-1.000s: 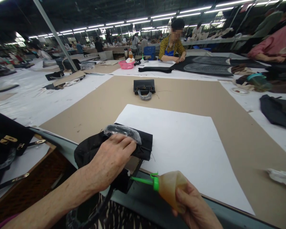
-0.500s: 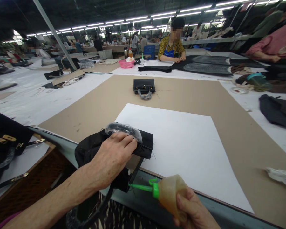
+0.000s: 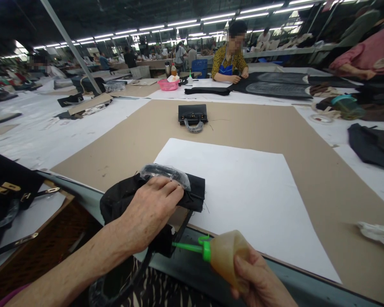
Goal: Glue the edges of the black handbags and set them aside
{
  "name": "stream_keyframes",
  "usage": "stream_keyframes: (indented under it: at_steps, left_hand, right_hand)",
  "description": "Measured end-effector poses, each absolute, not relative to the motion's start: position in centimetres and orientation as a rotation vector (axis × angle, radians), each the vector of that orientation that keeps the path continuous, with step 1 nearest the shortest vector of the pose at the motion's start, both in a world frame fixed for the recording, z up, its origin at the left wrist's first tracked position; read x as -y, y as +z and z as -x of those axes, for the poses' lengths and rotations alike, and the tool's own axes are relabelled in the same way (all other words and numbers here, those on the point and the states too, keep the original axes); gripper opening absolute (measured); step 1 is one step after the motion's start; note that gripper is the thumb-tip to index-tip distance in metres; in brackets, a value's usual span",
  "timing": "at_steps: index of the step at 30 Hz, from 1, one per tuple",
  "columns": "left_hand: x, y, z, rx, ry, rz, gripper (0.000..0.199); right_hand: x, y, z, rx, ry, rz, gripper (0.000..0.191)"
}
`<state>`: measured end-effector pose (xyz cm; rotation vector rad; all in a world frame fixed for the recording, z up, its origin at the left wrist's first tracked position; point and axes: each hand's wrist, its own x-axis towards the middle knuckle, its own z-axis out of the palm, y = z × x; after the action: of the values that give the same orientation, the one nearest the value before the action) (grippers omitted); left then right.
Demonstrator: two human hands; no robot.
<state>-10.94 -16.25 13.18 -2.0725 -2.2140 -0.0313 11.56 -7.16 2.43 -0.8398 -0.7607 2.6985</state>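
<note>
A black handbag [image 3: 195, 183] lies at the table's near edge, its handle [image 3: 166, 171] wrapped in clear plastic. My left hand [image 3: 158, 198] is closed over its upper side, and my fingertips are hidden against it. Part of the bag hangs past the edge, with an open side facing me. In my right hand [image 3: 252, 273] is a glue bottle [image 3: 228, 256] with a green nozzle, tilted to the left. The nozzle tip reaches the dark edge of the bag's lower part; whether it touches, I cannot tell. White paper [image 3: 243, 192] lies beneath and beyond the bag.
A second small black handbag [image 3: 192, 114] lies farther back on the brown board [image 3: 131, 136]. At left, a crate [image 3: 51, 238] bears more black bag pieces with gold fittings. Across the table a co-worker [image 3: 230, 59] handles black pieces near a pink basket [image 3: 168, 84].
My right hand and the glue bottle have shifted very slightly up and left. My left hand stays on the handbag in the same place.
</note>
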Motion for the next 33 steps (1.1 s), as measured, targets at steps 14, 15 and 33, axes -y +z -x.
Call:
stream_keyframes:
  at_steps: [14, 15, 33]
  left_hand:
    - [16.2, 12.9, 10.9, 2.196, -0.042, 2.043, 0.024]
    - [16.2, 12.9, 10.9, 2.199, -0.044, 2.037, 0.023]
    - [16.1, 12.7, 11.0, 2.223, -0.036, 2.048, 0.024]
  right_hand:
    - [5.7, 3.4, -12.3, 1.227, 2.435, 0.967, 0.037]
    - [5.4, 3.4, -12.2, 1.267, 2.388, 0.972, 0.036]
    - [6.2, 3.3, -12.8, 1.156, 2.522, 0.96, 0.038]
